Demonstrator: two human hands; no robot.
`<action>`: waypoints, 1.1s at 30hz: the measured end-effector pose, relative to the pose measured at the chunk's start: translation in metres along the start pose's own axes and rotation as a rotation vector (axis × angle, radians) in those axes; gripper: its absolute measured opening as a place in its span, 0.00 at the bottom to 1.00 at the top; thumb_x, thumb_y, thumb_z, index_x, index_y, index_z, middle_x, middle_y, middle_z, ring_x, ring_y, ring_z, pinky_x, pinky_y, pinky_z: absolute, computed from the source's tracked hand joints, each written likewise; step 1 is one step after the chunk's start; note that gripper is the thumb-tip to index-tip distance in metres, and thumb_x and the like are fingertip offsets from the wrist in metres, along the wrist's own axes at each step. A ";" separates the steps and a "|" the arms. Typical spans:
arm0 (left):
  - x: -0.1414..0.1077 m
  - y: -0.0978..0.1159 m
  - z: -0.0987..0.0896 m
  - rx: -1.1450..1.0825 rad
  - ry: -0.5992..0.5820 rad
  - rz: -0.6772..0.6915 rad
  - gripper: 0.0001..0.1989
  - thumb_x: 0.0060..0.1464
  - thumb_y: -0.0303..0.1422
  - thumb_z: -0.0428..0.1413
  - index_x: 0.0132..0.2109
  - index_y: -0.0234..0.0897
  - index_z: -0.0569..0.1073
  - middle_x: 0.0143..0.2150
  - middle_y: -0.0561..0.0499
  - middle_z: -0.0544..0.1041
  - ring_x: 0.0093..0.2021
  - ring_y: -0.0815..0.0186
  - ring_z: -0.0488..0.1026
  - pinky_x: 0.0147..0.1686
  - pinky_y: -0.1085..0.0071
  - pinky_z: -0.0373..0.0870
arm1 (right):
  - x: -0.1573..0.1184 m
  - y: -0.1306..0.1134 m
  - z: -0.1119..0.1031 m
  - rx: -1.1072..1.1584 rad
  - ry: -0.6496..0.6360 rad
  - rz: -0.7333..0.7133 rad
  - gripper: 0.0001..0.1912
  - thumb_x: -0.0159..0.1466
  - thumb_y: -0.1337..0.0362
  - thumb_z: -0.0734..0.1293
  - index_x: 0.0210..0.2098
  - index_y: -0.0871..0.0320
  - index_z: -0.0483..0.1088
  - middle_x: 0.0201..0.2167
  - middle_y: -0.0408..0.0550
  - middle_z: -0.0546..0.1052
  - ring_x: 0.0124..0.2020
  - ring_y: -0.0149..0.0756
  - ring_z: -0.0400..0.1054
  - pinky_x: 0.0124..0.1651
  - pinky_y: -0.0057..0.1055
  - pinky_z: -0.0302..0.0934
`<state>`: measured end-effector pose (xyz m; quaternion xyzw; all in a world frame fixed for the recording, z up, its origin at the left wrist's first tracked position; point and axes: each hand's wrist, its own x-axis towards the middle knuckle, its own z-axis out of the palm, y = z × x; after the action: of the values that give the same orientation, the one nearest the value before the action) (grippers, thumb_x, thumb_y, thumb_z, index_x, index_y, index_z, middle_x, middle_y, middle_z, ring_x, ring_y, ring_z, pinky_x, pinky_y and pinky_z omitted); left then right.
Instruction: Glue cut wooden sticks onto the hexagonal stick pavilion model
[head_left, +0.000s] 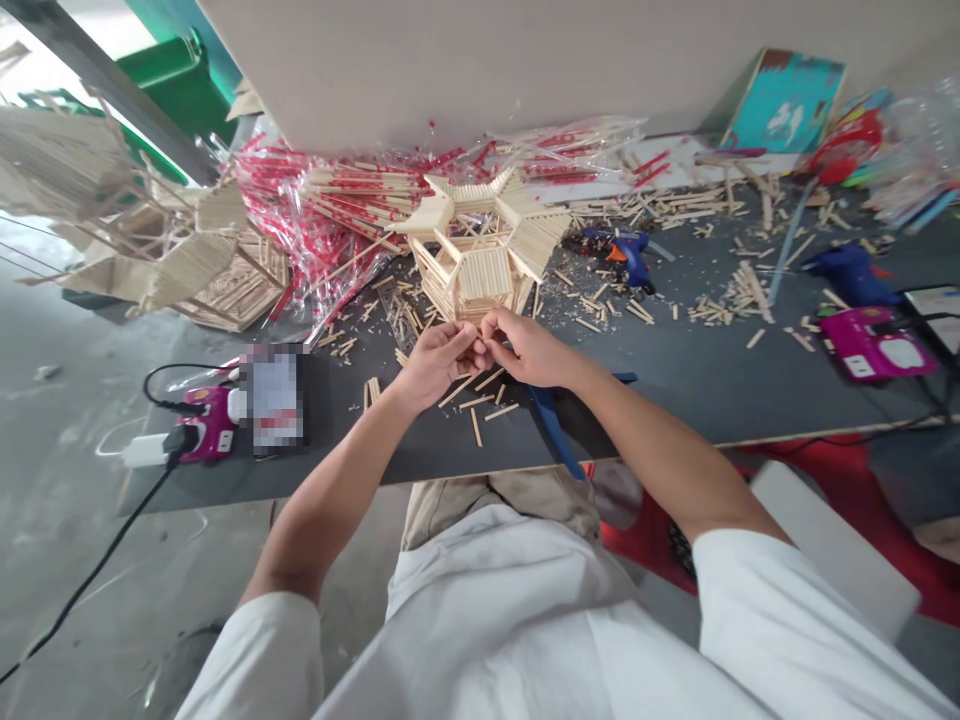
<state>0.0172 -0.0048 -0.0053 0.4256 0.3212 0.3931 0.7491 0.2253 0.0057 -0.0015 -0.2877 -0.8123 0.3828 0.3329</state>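
My left hand point(444, 362) and my right hand point(523, 346) meet above the table, fingertips pinched together. Whatever is between them is too small or hidden to name. Just behind them stands a wooden stick model point(486, 275), a basket-like body with a star-shaped rim of flat stick panels. Short cut sticks point(476, 425) lie on the dark tabletop below my hands. Under my right wrist rests a tool with blue handles point(553, 432), partly covered by the wrist.
Red-tipped sticks in plastic wrap point(337, 195) are heaped behind. A blue glue gun point(634, 258) lies right of the model, a second blue glue gun point(851, 272) farther right. Magenta power strips point(214, 425) and a phone point(276, 398) sit near the edge. Larger stick models point(180, 260) stand left.
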 end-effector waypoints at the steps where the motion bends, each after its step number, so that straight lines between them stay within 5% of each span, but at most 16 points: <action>1: 0.000 0.001 0.001 -0.009 -0.004 0.004 0.19 0.58 0.46 0.69 0.37 0.33 0.76 0.30 0.51 0.78 0.28 0.73 0.76 0.28 0.80 0.74 | 0.000 0.000 0.000 -0.003 0.005 -0.010 0.03 0.75 0.64 0.60 0.43 0.53 0.58 0.36 0.43 0.74 0.32 0.30 0.71 0.38 0.30 0.62; 21: -0.002 0.006 0.006 -0.094 0.095 -0.025 0.21 0.55 0.45 0.72 0.36 0.31 0.75 0.31 0.52 0.77 0.25 0.75 0.74 0.24 0.79 0.72 | 0.000 0.013 0.000 -0.067 0.131 -0.096 0.04 0.76 0.63 0.59 0.43 0.51 0.57 0.38 0.45 0.68 0.35 0.35 0.63 0.42 0.36 0.61; 33: -0.004 0.014 0.005 -0.035 0.161 0.093 0.24 0.52 0.45 0.73 0.39 0.38 0.67 0.32 0.58 0.74 0.24 0.76 0.72 0.21 0.79 0.69 | 0.000 0.020 -0.011 -0.251 0.070 -0.040 0.03 0.66 0.69 0.66 0.38 0.55 0.71 0.34 0.45 0.77 0.34 0.34 0.71 0.41 0.31 0.63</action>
<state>0.0146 -0.0056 0.0103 0.3937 0.3534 0.4659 0.7092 0.2377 0.0214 -0.0123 -0.3243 -0.8472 0.2610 0.3300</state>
